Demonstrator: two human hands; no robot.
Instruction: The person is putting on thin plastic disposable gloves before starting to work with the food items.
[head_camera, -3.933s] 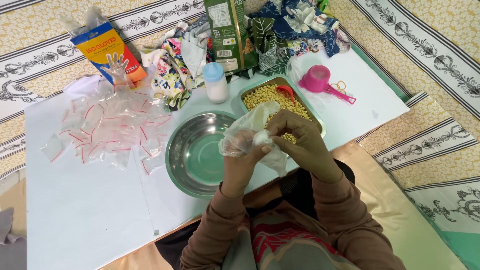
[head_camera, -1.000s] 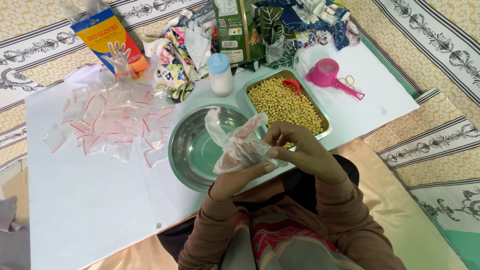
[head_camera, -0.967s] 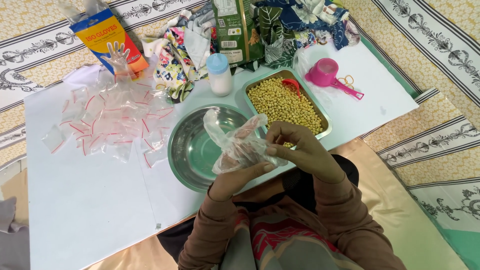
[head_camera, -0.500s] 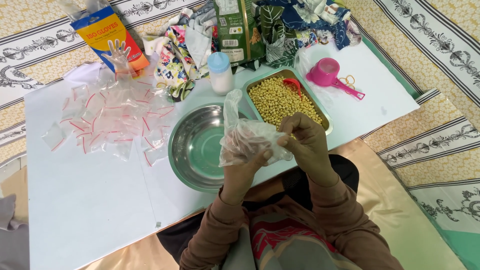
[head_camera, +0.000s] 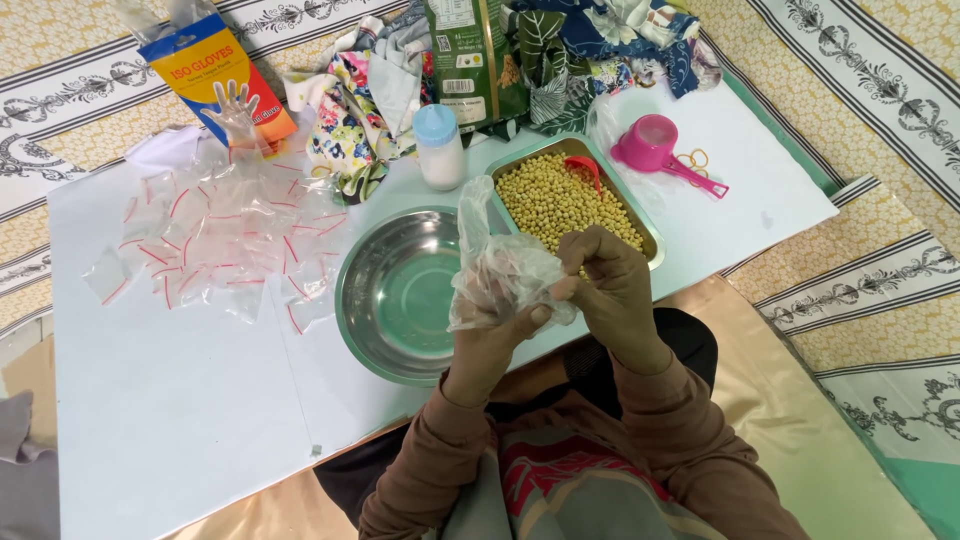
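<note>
Plastic glove (head_camera: 500, 275) at the centre of the frame, thin and clear, crumpled over the left hand (head_camera: 490, 335) — it looks feather-light, limp, slippery and easy to tear, so the cuff edge seems the place to grip. The right hand (head_camera: 610, 290) pinches that edge beside the left thumb. Behind them sit a steel bowl (head_camera: 395, 295) and a tray of soybeans (head_camera: 560, 200); small zip bags (head_camera: 220, 240) lie upper left on the worktop (head_camera: 170, 400), nothing blocking.
</note>
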